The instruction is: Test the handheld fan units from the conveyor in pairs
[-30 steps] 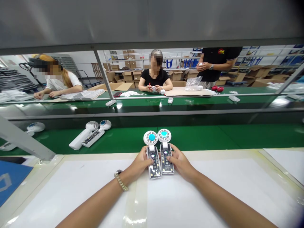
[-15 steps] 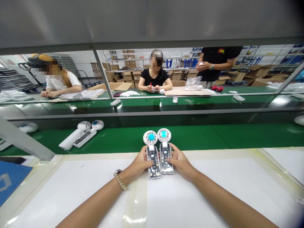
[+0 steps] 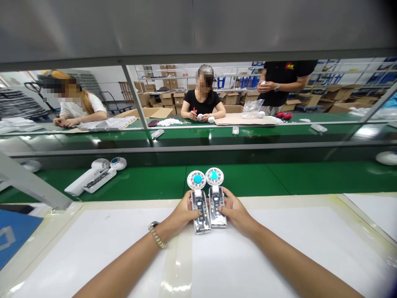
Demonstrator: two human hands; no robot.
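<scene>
Two handheld fans stand side by side over the front edge of the white work surface point(image 3: 124, 248). My left hand point(image 3: 182, 213) is closed round the left handheld fan point(image 3: 202, 219), thumb on the front of its clear body. My right hand point(image 3: 235, 211) grips the right handheld fan point(image 3: 217, 213) the same way, thumb on its front. Each fan has a white round head with a blue centre, and circuit boards show through the clear handles. The heads nearly touch. Most of my fingers are hidden behind the handles.
Beyond the work surface runs a green conveyor belt point(image 3: 242, 178) carrying white fans point(image 3: 99, 180) at the left and a white round part point(image 3: 387, 157) at the right. A slanted metal post point(image 3: 34, 178) stands at left. Three people point(image 3: 203, 99) are across the line. A grey shelf point(image 3: 192, 29) hangs overhead.
The parts on the near belt have shifted left, while those on the far belt have shifted right. My hands and both handheld fans have stayed in place.
</scene>
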